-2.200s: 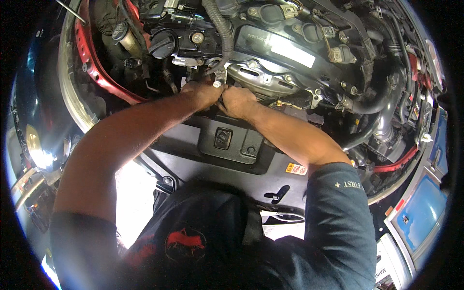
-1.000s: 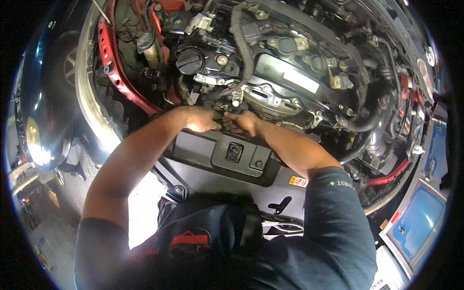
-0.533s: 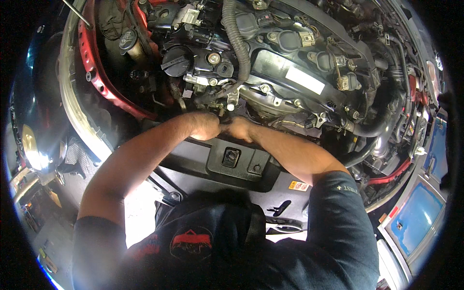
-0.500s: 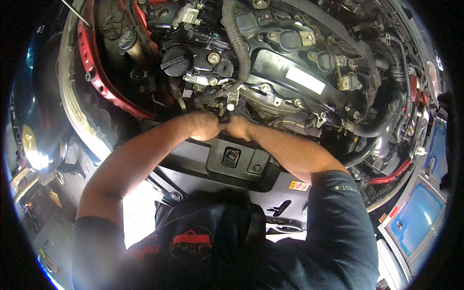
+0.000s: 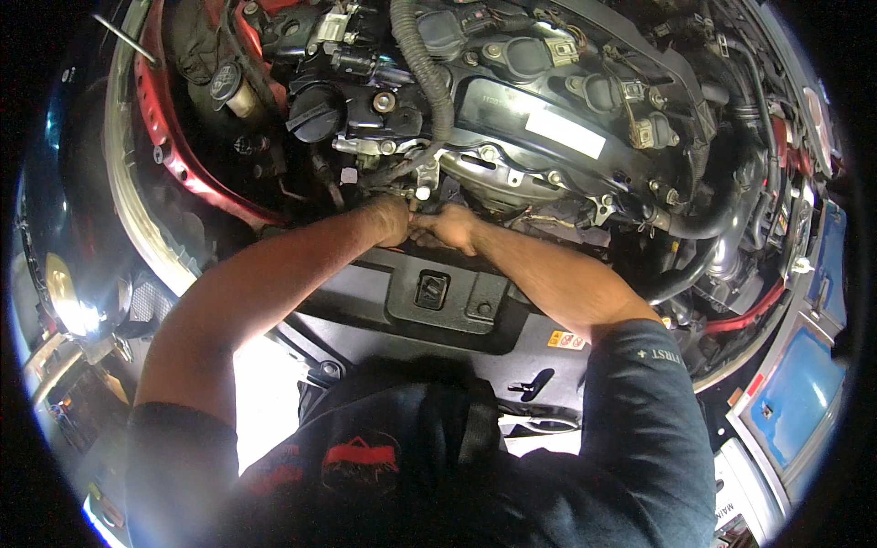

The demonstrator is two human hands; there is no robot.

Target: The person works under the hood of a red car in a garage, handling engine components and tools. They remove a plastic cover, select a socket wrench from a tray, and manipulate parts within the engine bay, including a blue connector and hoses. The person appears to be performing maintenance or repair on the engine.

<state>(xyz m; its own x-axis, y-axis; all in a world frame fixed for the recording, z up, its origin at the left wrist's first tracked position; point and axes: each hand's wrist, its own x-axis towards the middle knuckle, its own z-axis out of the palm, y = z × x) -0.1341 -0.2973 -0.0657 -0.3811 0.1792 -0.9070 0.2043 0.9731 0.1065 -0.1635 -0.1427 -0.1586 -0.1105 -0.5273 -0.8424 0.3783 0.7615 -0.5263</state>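
Note:
Both of my hands reach down into the gap between the engine (image 5: 525,119) and the black plastic front panel (image 5: 375,283). My left hand (image 5: 391,219) is curled, its fingertips hidden behind the knuckles, just below a metal bracket with a bolt (image 5: 425,173). Touching or nearly touching it, my right hand (image 5: 452,228) points leftward with bent fingers pressed together. Whatever the two hands grip down there is too small and dark to make out. Above them, a ribbed black hose (image 5: 425,73) runs down beside the black oil filler cap (image 5: 316,113).
A red body rail (image 5: 174,164) curves along the left of the engine bay, near a reservoir with a black cap (image 5: 228,87). Thick black pipes (image 5: 726,224) bend round the right side. A panel with a blue window (image 5: 790,393) stands at far right.
The view has shifted slightly, so the engine sits a little higher and further left. My right hand has turned a little, showing more of its back and fingers. Both hands stay together at the same spot.

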